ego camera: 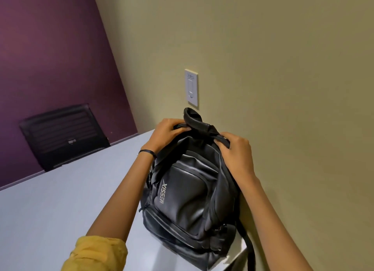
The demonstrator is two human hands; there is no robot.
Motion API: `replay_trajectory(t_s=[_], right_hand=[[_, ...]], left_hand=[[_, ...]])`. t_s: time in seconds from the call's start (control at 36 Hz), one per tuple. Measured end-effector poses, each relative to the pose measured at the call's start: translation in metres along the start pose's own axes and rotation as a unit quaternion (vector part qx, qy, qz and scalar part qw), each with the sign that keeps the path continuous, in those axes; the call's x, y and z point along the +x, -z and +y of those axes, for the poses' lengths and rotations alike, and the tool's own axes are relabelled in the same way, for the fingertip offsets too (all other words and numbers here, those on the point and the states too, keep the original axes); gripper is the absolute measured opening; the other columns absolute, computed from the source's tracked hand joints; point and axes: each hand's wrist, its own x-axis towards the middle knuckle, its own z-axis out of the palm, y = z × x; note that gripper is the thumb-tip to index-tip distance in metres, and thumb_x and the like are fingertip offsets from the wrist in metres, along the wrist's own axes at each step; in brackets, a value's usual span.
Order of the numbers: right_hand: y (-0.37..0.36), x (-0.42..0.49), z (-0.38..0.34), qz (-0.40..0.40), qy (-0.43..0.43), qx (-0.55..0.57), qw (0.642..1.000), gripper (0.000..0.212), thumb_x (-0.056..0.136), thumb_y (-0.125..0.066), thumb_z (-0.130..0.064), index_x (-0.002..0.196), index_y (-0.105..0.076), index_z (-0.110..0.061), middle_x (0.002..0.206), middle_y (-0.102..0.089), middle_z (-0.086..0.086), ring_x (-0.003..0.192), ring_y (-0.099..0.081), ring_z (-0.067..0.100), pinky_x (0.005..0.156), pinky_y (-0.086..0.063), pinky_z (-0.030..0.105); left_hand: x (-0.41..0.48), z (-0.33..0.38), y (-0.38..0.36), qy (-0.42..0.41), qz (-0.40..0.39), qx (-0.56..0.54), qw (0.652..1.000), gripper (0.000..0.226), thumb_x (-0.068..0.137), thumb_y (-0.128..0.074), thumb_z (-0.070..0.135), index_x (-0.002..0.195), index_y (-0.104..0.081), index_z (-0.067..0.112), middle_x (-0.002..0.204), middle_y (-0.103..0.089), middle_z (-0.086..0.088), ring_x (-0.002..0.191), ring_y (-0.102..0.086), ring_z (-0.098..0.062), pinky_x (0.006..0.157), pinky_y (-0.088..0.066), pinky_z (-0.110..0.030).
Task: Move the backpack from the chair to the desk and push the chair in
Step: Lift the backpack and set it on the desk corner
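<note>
Gripped at its top by the left hand (169, 130) and right hand (235, 151), a black zipped fabric backpack (188, 192) stands on the pale grey tabletop (60, 200), lower centre, against the beige wall (263, 58).

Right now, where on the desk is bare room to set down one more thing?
The pale desk top is bare left of the black backpack, up to the black chair back at the purple wall. The corner by the beige wall is crowded: the backpack and both hands fill it.

An office: pale desk (60, 200), mesh chair (62, 135), wall switch (191, 87).
</note>
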Motion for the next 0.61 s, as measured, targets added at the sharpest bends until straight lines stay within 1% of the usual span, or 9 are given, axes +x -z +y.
replay_trajectory(t_s=[0.06, 0.08, 0.14, 0.22, 0.28, 0.33, 0.42, 0.5, 0.61], right_hand=[[-0.006, 0.002, 0.003, 0.016, 0.005, -0.015, 1.0, 0.013, 0.088, -0.06, -0.015, 0.096, -0.07, -0.011, 0.076, -0.071, 0.007, 0.065, -0.062, 0.024, 0.055, -0.039, 0.027], [-0.009, 0.002, 0.004, 0.025, 0.008, -0.023, 0.999, 0.014, 0.088, -0.06, -0.015, 0.099, -0.069, -0.012, 0.078, -0.072, 0.008, 0.066, -0.063, 0.026, 0.056, -0.042, 0.029], [-0.017, 0.001, 0.005, 0.045, 0.013, -0.041, 0.998, 0.017, 0.088, -0.06, -0.014, 0.104, -0.068, -0.013, 0.081, -0.073, 0.01, 0.068, -0.064, 0.029, 0.058, -0.049, 0.034], [-0.028, 0.001, 0.006, 0.068, 0.02, -0.076, 0.995, 0.021, 0.09, -0.058, -0.011, 0.109, -0.065, -0.013, 0.086, -0.073, 0.01, 0.073, -0.066, 0.031, 0.061, -0.05, 0.035], [-0.033, 0.0, 0.008, 0.071, 0.017, -0.094, 0.993, 0.025, 0.09, -0.056, -0.01, 0.114, -0.063, -0.012, 0.099, -0.072, 0.009, 0.086, -0.066, 0.031, 0.067, -0.052, 0.036], [-0.038, -0.002, 0.012, 0.062, 0.026, -0.108, 0.992, 0.035, 0.088, -0.056, -0.007, 0.123, -0.056, -0.01, 0.122, -0.063, 0.011, 0.11, -0.059, 0.03, 0.086, -0.052, 0.043], [-0.042, -0.008, 0.02, 0.027, 0.082, -0.164, 0.983, 0.047, 0.091, -0.046, -0.014, 0.137, -0.04, -0.014, 0.146, -0.04, 0.012, 0.135, -0.035, 0.026, 0.112, -0.028, 0.047], [-0.042, -0.018, 0.024, -0.031, 0.119, -0.167, 0.978, 0.054, 0.092, -0.04, -0.019, 0.144, -0.025, -0.02, 0.154, -0.023, 0.006, 0.142, -0.018, 0.02, 0.116, -0.016, 0.04], [-0.046, -0.029, 0.027, -0.045, 0.118, -0.12, 0.985, 0.059, 0.093, -0.046, -0.005, 0.145, -0.024, -0.021, 0.154, -0.023, 0.0, 0.14, -0.024, 0.013, 0.107, -0.032, 0.025]], left_hand=[[-0.002, -0.007, -0.009, 0.008, 0.035, 0.001, 0.999, 0.02, 0.09, -0.06, 0.026, 0.106, -0.069, 0.02, 0.105, -0.073, -0.002, 0.092, -0.064, -0.011, 0.071, -0.041, -0.001], [-0.006, -0.011, -0.015, 0.008, 0.06, -0.002, 0.998, 0.021, 0.09, -0.058, 0.028, 0.109, -0.066, 0.023, 0.108, -0.072, 0.0, 0.098, -0.063, -0.013, 0.079, -0.045, -0.008], [-0.016, -0.022, -0.029, -0.001, 0.118, 0.018, 0.993, 0.029, 0.092, -0.052, 0.033, 0.119, -0.057, 0.024, 0.121, -0.064, -0.001, 0.113, -0.055, -0.017, 0.098, -0.046, -0.036], [-0.039, -0.035, -0.055, 0.027, 0.176, 0.072, 0.981, 0.051, 0.095, -0.042, 0.039, 0.142, -0.028, 0.026, 0.152, -0.03, -0.005, 0.142, -0.017, -0.02, 0.118, -0.011, -0.044], [-0.056, -0.041, -0.071, 0.069, 0.183, 0.075, 0.978, 0.06, 0.095, -0.039, 0.041, 0.146, -0.011, 0.029, 0.158, -0.009, -0.004, 0.145, 0.004, -0.02, 0.116, 0.002, -0.046], [-0.066, -0.048, -0.083, 0.107, 0.174, 0.08, 0.976, 0.064, 0.094, -0.033, 0.048, 0.147, -0.003, 0.029, 0.159, 0.001, -0.005, 0.144, 0.011, -0.021, 0.113, 0.006, -0.05], [-0.064, -0.056, -0.09, 0.135, 0.166, 0.079, 0.974, 0.065, 0.092, -0.023, 0.052, 0.147, 0.0, 0.026, 0.159, 0.004, -0.006, 0.144, 0.011, -0.02, 0.113, 0.008, -0.053], [-0.054, -0.058, -0.089, 0.144, 0.169, 0.06, 0.973, 0.066, 0.091, -0.018, 0.052, 0.148, -0.001, 0.023, 0.159, 0.0, -0.006, 0.145, 0.006, -0.02, 0.114, 0.006, -0.054], [-0.041, -0.064, -0.09, 0.139, 0.159, 0.033, 0.977, 0.068, 0.089, -0.013, 0.054, 0.148, -0.003, 0.022, 0.159, -0.001, -0.007, 0.145, 0.002, -0.022, 0.114, 0.007, -0.052]])
